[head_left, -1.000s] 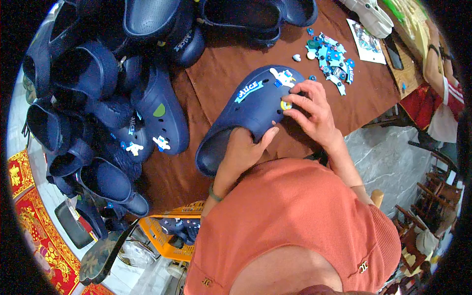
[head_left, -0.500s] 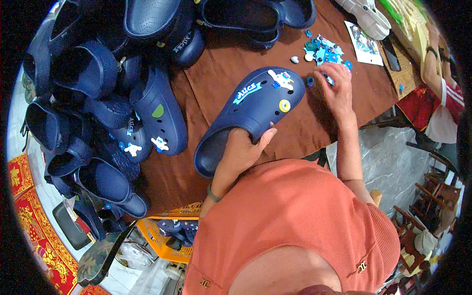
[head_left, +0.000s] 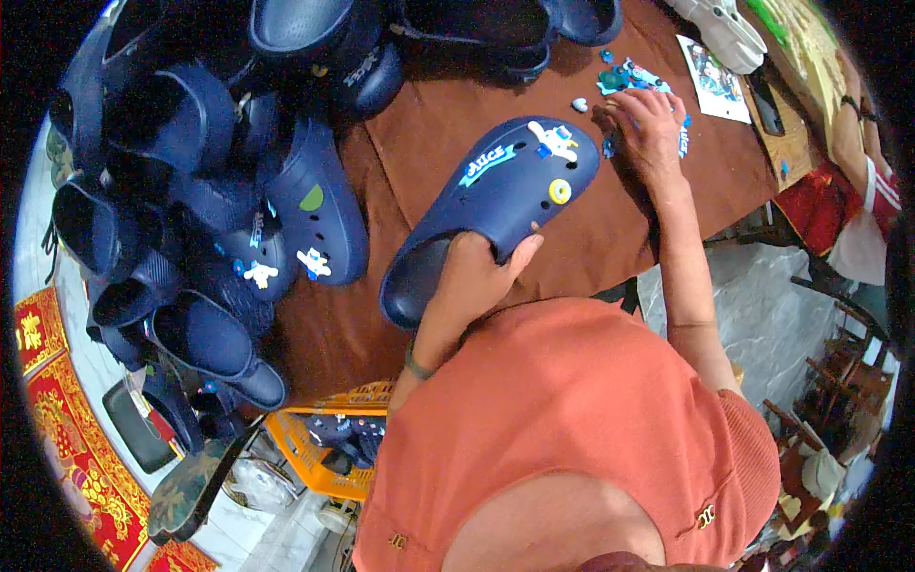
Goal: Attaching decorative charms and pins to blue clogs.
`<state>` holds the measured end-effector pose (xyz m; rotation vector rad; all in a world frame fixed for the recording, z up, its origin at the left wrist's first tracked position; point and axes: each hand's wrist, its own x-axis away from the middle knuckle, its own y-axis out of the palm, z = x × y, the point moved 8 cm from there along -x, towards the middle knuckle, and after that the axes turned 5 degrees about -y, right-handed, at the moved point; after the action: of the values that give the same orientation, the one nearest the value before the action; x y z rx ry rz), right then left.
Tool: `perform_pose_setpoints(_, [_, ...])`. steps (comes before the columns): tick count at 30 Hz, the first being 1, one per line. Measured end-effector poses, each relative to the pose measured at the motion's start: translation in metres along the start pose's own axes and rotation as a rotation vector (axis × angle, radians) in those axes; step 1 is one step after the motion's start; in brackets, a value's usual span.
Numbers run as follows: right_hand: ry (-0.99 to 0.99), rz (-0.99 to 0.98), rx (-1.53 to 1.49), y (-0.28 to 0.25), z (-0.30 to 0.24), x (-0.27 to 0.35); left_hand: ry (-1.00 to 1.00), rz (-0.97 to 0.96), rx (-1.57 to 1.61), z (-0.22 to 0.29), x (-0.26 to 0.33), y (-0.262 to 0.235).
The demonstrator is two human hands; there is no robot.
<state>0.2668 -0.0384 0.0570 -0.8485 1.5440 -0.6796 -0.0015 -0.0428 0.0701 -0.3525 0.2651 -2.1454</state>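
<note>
My left hand (head_left: 482,271) is inside a navy blue clog (head_left: 472,205), its thumb pressed on the outer side near the opening and its other fingers hidden within. The clog carries a lettered light-blue banner charm (head_left: 486,166), a white character charm (head_left: 553,141) and a yellow ring charm (head_left: 559,192). Some holes are bare. My right hand (head_left: 652,133) reaches over a pile of small blue charms (head_left: 631,76), fingers bent and apart, tips among them. No held charm shows in it. A pale heart-shaped charm (head_left: 579,105) lies left of the pile.
Many navy clogs (head_left: 191,119) crowd the left and far side of the brown cloth (head_left: 410,143). A printed picture sheet (head_left: 713,81), a white clog (head_left: 726,33) and a phone (head_left: 765,107) lie far right. Below the table edge is a yellow crate (head_left: 315,472). Another person's arm (head_left: 839,133) rests at right.
My right hand has moved further away, over the charm pile. A lettered charm now shows beside its right edge. My left hand keeps its hold on the clog.
</note>
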Motion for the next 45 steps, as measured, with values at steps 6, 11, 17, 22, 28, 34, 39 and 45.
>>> perform_pose_setpoints(6, [0.036, 0.089, -0.619, -0.054, -0.071, 0.005, 0.020, 0.021, -0.054, -0.015, -0.001, -0.001])
perform_pose_setpoints(11, [-0.195, 0.063, -0.649, -0.054, -0.125, 0.026, -0.077, -0.042, -0.111, -0.020, -0.002, 0.001])
perform_pose_setpoints(17, [-0.189, 0.147, -0.616, -0.056, -0.134, 0.032, -0.016, -0.022, -0.121, -0.016, 0.001, -0.001])
perform_pose_setpoints(22, [-0.314, 0.237, -0.463, -0.054, -0.145, 0.045, 0.006, -0.025, -0.131, -0.015, 0.000, 0.001])
perform_pose_setpoints(28, [-0.366, 0.177, -0.363, -0.052, -0.150, 0.055, 0.086, 0.056, -0.103, -0.009, 0.001, -0.003])
perform_pose_setpoints(34, [-0.362, 0.084, -0.419, -0.045, -0.154, 0.060, 0.201, 0.078, 0.035, 0.008, 0.001, -0.007])
perform_pose_setpoints(39, [-0.321, 0.042, -0.468, -0.041, -0.148, 0.058, 0.020, 0.098, 0.051, -0.006, -0.003, -0.004])
perform_pose_setpoints(45, [-0.299, 0.047, -0.533, -0.042, -0.143, 0.060, 0.002, 0.115, -0.034, -0.009, 0.001, -0.003])
